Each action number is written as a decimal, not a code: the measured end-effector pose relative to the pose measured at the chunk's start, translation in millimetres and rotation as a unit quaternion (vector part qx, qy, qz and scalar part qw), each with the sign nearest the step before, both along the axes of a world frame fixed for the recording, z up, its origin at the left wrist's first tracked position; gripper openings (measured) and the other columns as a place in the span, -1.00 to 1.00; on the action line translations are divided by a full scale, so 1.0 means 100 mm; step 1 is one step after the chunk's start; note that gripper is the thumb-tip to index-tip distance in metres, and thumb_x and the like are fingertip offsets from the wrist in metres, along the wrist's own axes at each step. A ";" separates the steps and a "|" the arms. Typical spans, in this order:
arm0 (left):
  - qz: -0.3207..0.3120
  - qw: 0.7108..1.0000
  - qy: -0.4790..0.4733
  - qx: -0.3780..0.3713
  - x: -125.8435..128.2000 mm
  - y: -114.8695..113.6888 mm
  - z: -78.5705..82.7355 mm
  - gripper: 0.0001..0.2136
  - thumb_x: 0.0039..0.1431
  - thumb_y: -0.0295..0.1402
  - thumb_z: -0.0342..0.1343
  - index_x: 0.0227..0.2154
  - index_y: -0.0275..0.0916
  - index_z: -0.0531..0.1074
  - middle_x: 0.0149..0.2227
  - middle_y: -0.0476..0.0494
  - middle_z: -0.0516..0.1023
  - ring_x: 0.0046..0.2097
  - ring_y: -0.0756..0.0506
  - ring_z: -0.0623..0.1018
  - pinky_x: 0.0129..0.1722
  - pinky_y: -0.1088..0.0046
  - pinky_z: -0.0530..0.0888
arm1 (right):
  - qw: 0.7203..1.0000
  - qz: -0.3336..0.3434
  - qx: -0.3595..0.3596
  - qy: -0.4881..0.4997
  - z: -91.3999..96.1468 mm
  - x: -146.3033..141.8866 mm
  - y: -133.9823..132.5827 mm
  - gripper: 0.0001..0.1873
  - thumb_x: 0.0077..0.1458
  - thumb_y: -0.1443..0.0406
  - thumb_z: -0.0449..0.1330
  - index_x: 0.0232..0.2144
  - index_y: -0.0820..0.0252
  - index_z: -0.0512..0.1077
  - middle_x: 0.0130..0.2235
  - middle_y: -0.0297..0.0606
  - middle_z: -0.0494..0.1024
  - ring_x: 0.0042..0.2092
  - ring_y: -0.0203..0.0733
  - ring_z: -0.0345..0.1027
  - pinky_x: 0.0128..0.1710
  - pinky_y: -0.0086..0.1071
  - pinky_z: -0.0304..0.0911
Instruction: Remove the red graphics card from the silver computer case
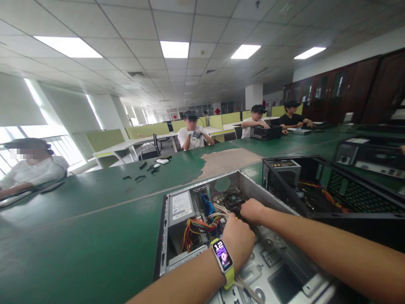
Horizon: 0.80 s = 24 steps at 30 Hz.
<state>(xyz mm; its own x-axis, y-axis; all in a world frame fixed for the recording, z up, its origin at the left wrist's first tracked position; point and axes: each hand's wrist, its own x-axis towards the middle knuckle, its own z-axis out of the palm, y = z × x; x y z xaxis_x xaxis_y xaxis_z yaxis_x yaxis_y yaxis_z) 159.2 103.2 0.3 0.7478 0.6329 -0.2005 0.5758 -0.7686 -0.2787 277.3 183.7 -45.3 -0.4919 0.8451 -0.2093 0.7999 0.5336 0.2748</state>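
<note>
An open grey computer case [177, 270] lies on its side on the green table [95, 219] in front of me. Both my hands reach into it. My left hand [238, 240], with a yellow-strapped watch on the wrist, is curled over a bundle of coloured cables [202, 223]. My right hand [253, 210] is closed over the black cooler fan [232, 198] on the board. The fingers of both hands are hidden behind the knuckles. A silver power supply [181, 206] sits at the case's left end.
A second, black open computer case [316, 190] stands just right of mine. Small black parts and a white item [162, 161] lie farther back on the table. A worn patch [228, 162] marks the tabletop. Several other people sit around the tables.
</note>
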 end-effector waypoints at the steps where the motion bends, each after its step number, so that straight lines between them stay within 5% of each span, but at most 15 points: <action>1: 0.000 1.000 0.002 -0.001 0.00 0.00 -0.01 -0.77 0.19 -0.44 -0.03 -0.29 -0.34 0.54 -0.30 -0.27 0.60 -0.20 -0.22 0.55 -0.18 0.14 0.32 | 1.000 -0.004 0.002 -0.004 0.01 0.01 -0.02 -0.75 0.09 0.41 0.05 -0.29 0.30 0.54 -0.25 0.04 0.56 -0.18 0.06 0.46 -0.27 -0.17 0.35; 15: -0.126 0.992 -0.011 0.008 -0.32 -0.27 0.04 -0.84 0.08 -0.45 0.05 -0.48 -0.31 0.53 -0.45 -0.24 0.57 -0.35 -0.20 0.55 -0.24 0.14 0.37 | 0.996 -0.081 -0.029 -0.019 0.05 -0.12 -0.50 -0.69 0.16 0.39 -0.02 -0.23 0.27 0.52 -0.19 -0.03 0.55 -0.14 0.01 0.45 -0.23 -0.19 0.36; 20: -0.083 0.996 -0.017 -0.007 -0.38 -0.27 0.18 -0.75 0.09 -0.26 0.05 -0.45 -0.33 0.54 -0.39 -0.32 0.59 -0.30 -0.29 0.57 -0.20 0.06 0.44 | 0.996 -0.043 -0.070 -0.035 0.16 -0.22 -0.46 -0.73 0.14 0.37 0.04 -0.21 0.29 0.51 -0.15 0.00 0.54 -0.10 0.00 0.43 -0.13 -0.15 0.32; 24: 0.012 0.999 -0.023 -0.029 -0.23 -0.07 0.35 -0.70 0.14 -0.33 -0.07 -0.28 -0.38 0.53 -0.27 -0.38 0.59 -0.23 -0.30 0.59 -0.27 0.19 0.52 | 0.993 -0.005 -0.102 -0.055 0.30 -0.24 -0.28 -0.77 -0.23 0.38 0.36 -0.38 0.21 0.55 -0.24 -0.13 0.58 -0.13 -0.04 0.43 -0.11 -0.29 0.31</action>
<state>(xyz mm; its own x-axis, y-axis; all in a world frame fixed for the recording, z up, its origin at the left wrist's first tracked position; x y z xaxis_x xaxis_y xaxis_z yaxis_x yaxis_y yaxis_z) 136.4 96.3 35.3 0.7423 0.6382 -0.2041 0.6046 -0.7693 -0.2066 253.7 155.8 -15.6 -0.4487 0.7838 -0.4292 0.7763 0.5798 0.2472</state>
